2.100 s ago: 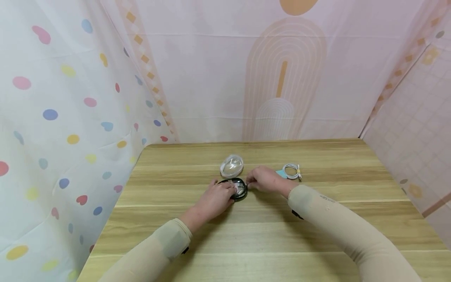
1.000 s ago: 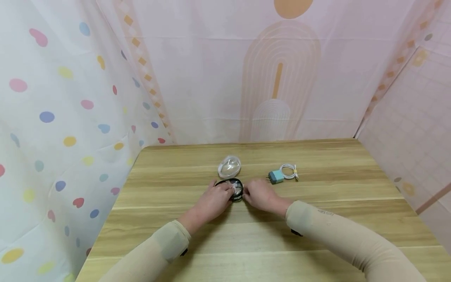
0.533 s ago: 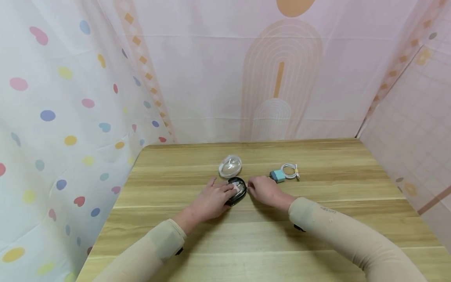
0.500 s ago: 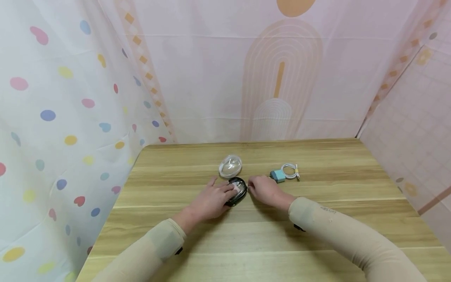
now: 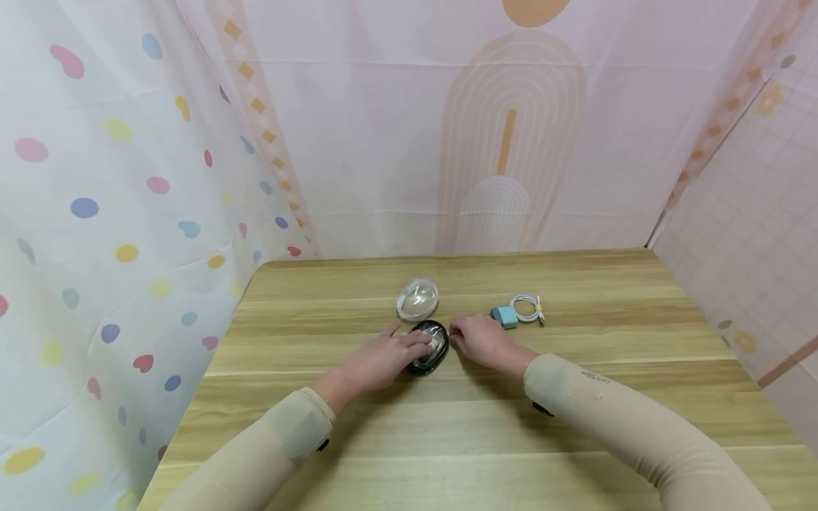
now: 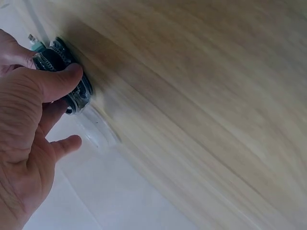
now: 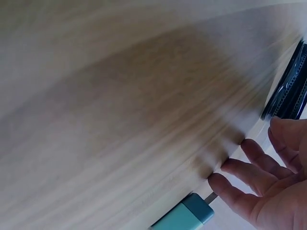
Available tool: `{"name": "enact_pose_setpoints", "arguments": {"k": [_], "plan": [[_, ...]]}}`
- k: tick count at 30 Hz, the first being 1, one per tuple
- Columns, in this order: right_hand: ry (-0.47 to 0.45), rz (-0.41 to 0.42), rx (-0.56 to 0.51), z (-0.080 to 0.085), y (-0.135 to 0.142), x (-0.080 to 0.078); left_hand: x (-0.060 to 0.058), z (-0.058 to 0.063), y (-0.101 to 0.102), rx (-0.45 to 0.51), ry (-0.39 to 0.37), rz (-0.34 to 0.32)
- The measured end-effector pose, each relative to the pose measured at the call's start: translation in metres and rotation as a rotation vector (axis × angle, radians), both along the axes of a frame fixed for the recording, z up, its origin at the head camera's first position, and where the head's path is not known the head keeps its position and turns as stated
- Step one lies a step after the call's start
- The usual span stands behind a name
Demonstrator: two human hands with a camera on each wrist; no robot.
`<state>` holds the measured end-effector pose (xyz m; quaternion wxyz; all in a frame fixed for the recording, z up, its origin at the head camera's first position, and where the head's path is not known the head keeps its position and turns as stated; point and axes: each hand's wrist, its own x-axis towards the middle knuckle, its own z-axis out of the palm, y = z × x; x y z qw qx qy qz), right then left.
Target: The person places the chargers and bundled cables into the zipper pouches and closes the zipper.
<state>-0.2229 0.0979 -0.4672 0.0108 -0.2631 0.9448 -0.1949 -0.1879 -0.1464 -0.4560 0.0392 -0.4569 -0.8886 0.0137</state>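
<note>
A small oval black zippered case point(image 5: 437, 355) with a see-through top sits mid-table in the head view. My left hand point(image 5: 383, 358) grips it from the left, fingers over the top. In the left wrist view the thumb point(image 6: 62, 81) lies across the case's zippered side. My right hand point(image 5: 479, 337) is at the case's right edge, thumb and forefinger pinched together at the zipper. The zipper pull between them is mostly hidden. In the right wrist view the other fingers point(image 7: 244, 175) are spread, their tips close to the tabletop.
Just behind the case lies a clear oval case point(image 5: 418, 301) with a whitish rim. Right of it, near my right hand, are a teal plug charger point(image 5: 505, 317) and a coiled white cable point(image 5: 526, 309). The wooden table point(image 5: 434, 454) meets hanging curtains point(image 5: 371, 142) at its back.
The black case has turned under my left hand over the last second. My right hand moved toward me along the case's edge, then back away and slightly right, uncovering the teal charger.
</note>
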Motion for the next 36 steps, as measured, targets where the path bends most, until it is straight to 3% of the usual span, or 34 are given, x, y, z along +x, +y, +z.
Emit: {"name": "enact_pose_setpoints", "arguments": {"k": [12, 23, 29, 36], "plan": [[0.035, 0.053, -0.051, 0.003, 0.005, 0.002, 0.0, 0.001, 0.002, -0.007, -0.1, 0.073], [-0.03, 0.084, -0.061, 0.002, 0.007, 0.003, 0.002, 0.003, 0.004, -0.01, -0.114, 0.096], [-0.021, 0.146, -0.068, 0.003, 0.006, 0.009, 0.002, 0.002, 0.004, -0.016, -0.116, 0.109], [-0.022, 0.134, -0.087, 0.002, 0.007, 0.013, 0.004, 0.002, 0.005, -0.018, -0.104, 0.104]]}}
